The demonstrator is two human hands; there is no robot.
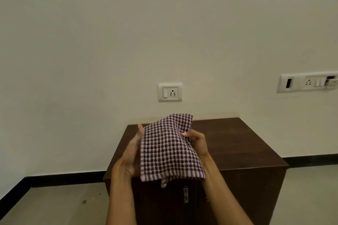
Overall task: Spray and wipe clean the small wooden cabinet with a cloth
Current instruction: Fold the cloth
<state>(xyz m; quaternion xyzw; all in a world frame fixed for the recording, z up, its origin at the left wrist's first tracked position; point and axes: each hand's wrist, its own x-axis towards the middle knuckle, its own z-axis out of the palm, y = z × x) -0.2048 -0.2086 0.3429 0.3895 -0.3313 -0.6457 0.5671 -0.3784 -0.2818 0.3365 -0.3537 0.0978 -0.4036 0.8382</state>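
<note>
Forearms reach above the dark brown wooden cabinet point(237, 144). The left hand point(131, 153) backs the limp, light purple-checked terry cloth point(166, 150) with straight fingers, and the right hand point(197, 142) pinches its far edge with curled fingers. Bunching it should give a firmer hold.

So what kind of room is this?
Probably a room in a home or hotel: a cabinet stands by a plain wall with a socket and a switch panel.

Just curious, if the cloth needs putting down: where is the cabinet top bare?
The cabinet top is bare right of the right hand, to its right edge. The middle and left are crowded: it and the left hand hold the cloth there.
</note>
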